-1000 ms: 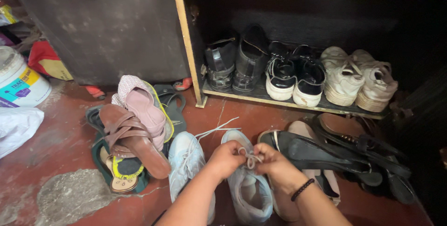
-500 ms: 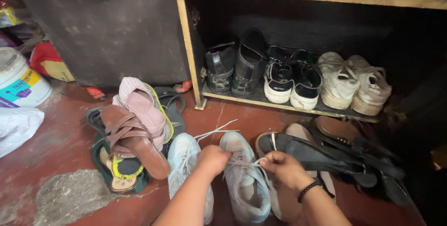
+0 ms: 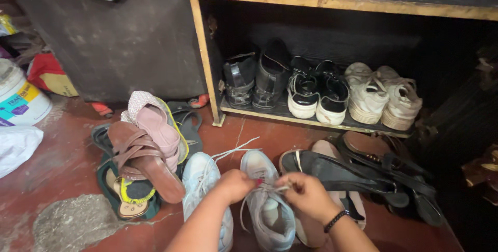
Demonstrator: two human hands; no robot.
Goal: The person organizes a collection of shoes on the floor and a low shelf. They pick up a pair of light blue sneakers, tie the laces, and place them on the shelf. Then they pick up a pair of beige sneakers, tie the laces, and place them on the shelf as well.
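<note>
While sandals (image 3: 142,158) crowd beside, both hands' (image 3: 236,184) grip pinches sneaker (image 3: 270,210) laces (image 3: 259,189).

Your left hand (image 3: 236,185) and right hand (image 3: 306,195) pinch the white laces (image 3: 259,192) over the right one of two light sneakers (image 3: 267,205) on the red floor (image 3: 62,164). A heap of sandals (image 3: 145,153) lies just left of them, black sandals (image 3: 358,176) right. Behind, the shelf (image 3: 311,119) holds three pairs of shoes.

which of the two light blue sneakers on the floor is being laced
The right-hand sneaker: both hands, left and right, pull its laces. The left-hand sneaker lies untouched beside it.
</note>
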